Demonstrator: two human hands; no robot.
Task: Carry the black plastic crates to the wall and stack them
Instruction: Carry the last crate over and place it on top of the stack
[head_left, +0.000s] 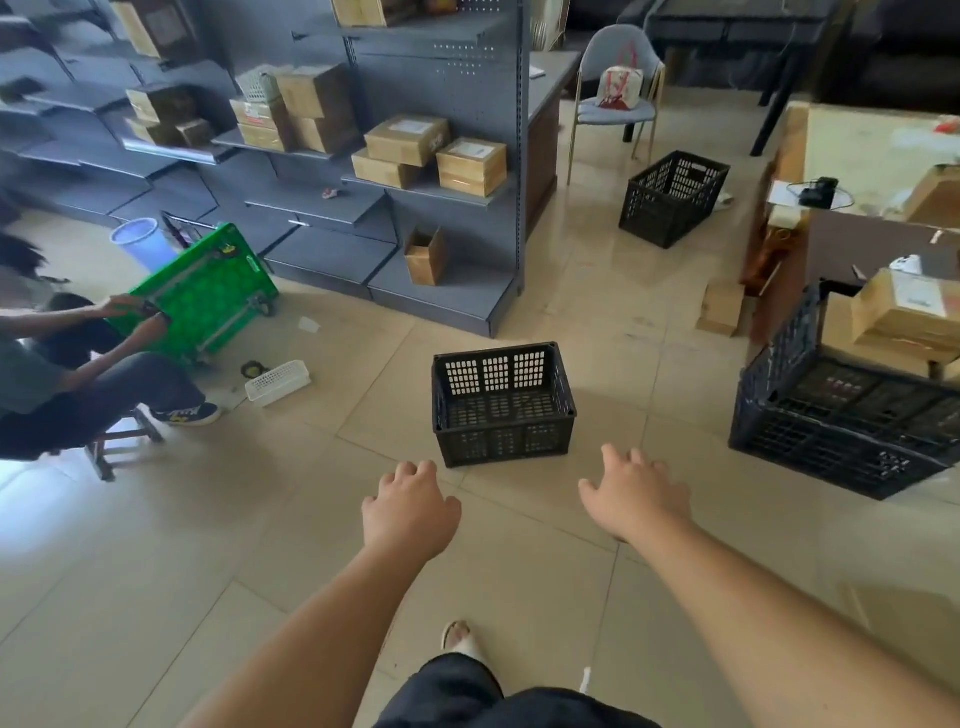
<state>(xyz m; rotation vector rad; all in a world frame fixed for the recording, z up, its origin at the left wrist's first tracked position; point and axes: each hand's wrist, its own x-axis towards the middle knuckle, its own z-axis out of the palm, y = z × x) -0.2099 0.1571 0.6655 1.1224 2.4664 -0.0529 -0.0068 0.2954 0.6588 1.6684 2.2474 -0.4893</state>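
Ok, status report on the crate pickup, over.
Left hand and right hand empty, reaching out, short of the nearest black crate. Crate upright, empty, on the floor. Tiles between hands and crate bare. Second crate waits by the chair.

Light level: moderate, soft daylight indoors; far right corner dim.
Source: apparently from the left; bright bluish patch on the floor (21, 473) at the left edge.
Glare: pale sheen on the tiles far centre; table (872, 156) top washed out.
Shadows: faint and diffuse.
Blur: slight softness overall, stronger at the left edge.
Distortion: wide-angle; shelving (363, 171) lines lean and bow.
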